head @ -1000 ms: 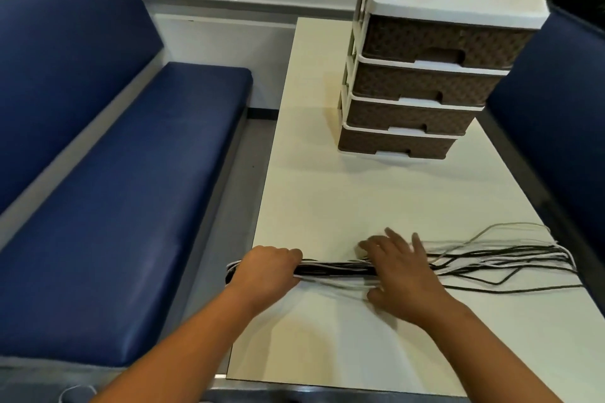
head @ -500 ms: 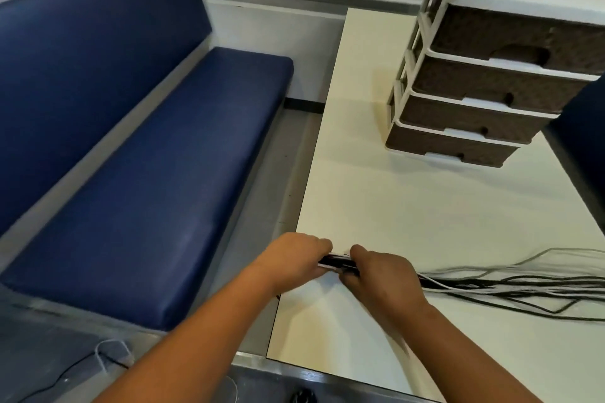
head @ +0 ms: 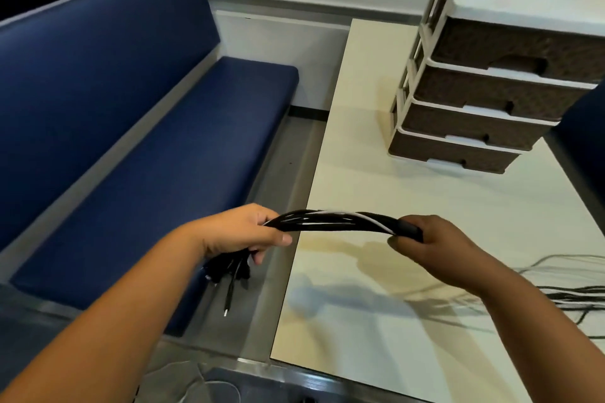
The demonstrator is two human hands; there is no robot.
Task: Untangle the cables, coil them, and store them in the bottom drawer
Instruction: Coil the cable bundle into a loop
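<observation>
Cables (head: 340,222): one gathered bundle, black with some white, now lifted off the table (head: 409,239) at its left edge; a second ago they lay flat there. Left hand (head: 242,234) fisted round the plug end; right hand (head: 432,247) clenched round the bundle. Tails trail toward the right edge. Coiling looks begun. Bottom drawer (head: 448,155): closed.
</observation>
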